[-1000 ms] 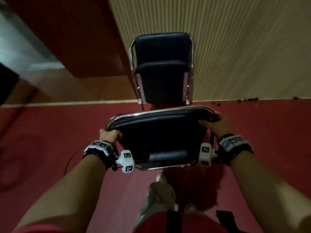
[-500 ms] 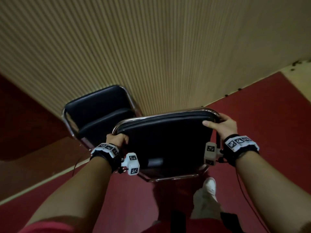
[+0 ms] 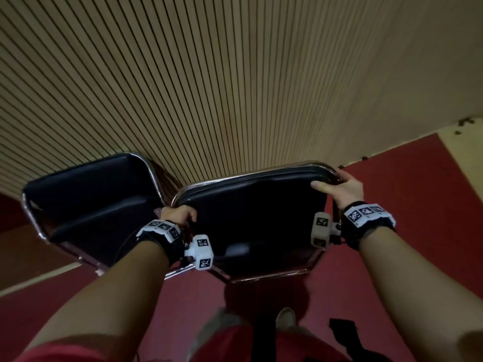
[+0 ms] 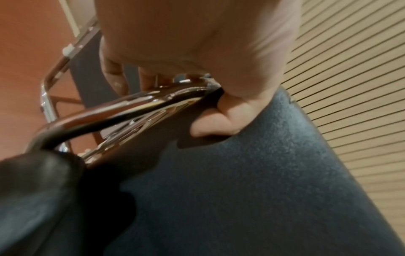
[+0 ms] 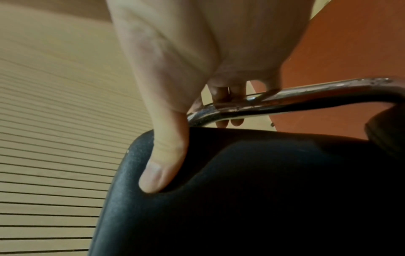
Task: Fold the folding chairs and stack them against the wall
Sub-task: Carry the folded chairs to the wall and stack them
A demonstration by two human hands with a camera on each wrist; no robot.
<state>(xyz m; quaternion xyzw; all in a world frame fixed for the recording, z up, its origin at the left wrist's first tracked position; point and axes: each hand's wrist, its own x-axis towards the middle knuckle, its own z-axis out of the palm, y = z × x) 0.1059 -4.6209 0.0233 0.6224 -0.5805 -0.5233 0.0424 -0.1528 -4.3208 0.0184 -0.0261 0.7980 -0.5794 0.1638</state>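
Since half a second ago the leaning chair has swung closer on your left, and the wall fills more of the view. Nearest you, your left hand and right hand clamp the upper corners of the folded chair — fingers round the chrome tube, thumbs dented into the dark padding. It hangs above the red floor, just beside the leaning one. Judged stiff and fairly heavy; polished tube may slip, so grip the bends — not the soft cushion.
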